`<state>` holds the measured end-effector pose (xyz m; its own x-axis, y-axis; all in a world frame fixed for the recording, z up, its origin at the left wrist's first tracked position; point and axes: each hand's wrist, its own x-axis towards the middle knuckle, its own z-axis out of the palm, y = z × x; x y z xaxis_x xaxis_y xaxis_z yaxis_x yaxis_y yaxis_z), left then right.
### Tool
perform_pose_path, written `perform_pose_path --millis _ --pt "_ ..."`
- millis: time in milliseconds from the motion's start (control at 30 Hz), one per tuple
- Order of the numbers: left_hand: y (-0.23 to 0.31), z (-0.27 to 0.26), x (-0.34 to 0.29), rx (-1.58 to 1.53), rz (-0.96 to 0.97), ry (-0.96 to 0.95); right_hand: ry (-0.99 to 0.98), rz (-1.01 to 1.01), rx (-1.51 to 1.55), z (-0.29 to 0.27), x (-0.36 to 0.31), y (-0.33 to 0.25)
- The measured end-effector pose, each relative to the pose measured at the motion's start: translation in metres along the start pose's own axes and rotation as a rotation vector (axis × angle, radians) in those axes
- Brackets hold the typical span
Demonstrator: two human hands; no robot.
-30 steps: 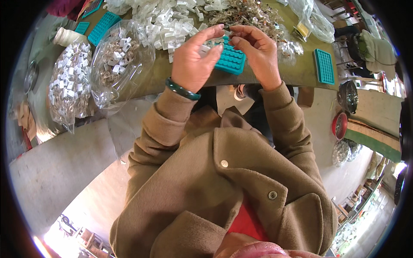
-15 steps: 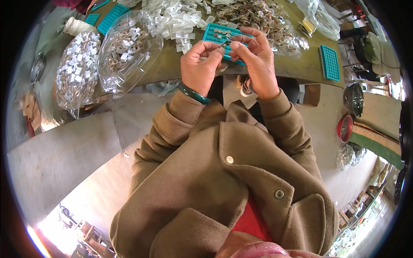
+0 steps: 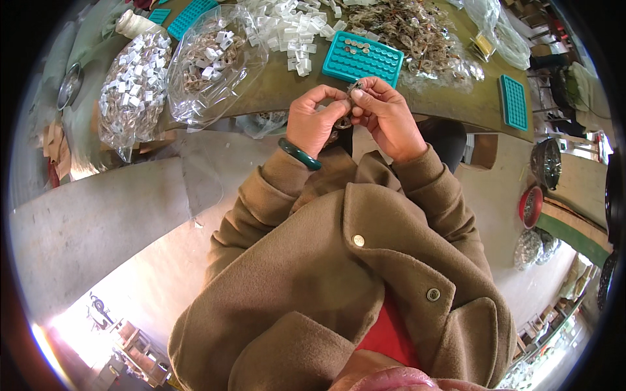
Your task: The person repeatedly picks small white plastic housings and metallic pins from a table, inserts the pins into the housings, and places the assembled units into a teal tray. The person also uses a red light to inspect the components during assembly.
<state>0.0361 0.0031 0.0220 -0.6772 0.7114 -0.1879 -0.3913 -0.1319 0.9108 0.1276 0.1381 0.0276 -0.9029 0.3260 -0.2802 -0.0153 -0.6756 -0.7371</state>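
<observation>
Pinching small parts point(image 3: 355, 86), left hand point(image 3: 312, 122) and right hand point(image 3: 392, 122) could drop one off the desk point(image 3: 456, 101) at its six-o'clock edge if either grip slackens.

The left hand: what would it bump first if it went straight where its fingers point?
Probably the right hand, just ahead of the left hand, toward the picture's right; depth is hard to judge.
</observation>
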Motion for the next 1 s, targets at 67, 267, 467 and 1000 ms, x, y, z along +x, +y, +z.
perform_pose_path --millis 67,267,467,1000 --pt "0.004 -0.013 0.001 0.05 -0.093 -0.049 0.007 0.061 0.119 -0.002 0.0 -0.001" --pt "0.008 -0.061 0.042 0.637 0.096 0.315 0.012 0.027 0.051 -0.002 0.005 0.002" --pt "-0.012 -0.067 0.069 1.226 0.468 0.328 -0.058 0.026 -0.106 -0.001 0.007 0.006" --pt "-0.002 -0.061 0.04 0.618 0.123 0.315 -0.006 -0.029 -0.142 0.016 0.037 0.015"
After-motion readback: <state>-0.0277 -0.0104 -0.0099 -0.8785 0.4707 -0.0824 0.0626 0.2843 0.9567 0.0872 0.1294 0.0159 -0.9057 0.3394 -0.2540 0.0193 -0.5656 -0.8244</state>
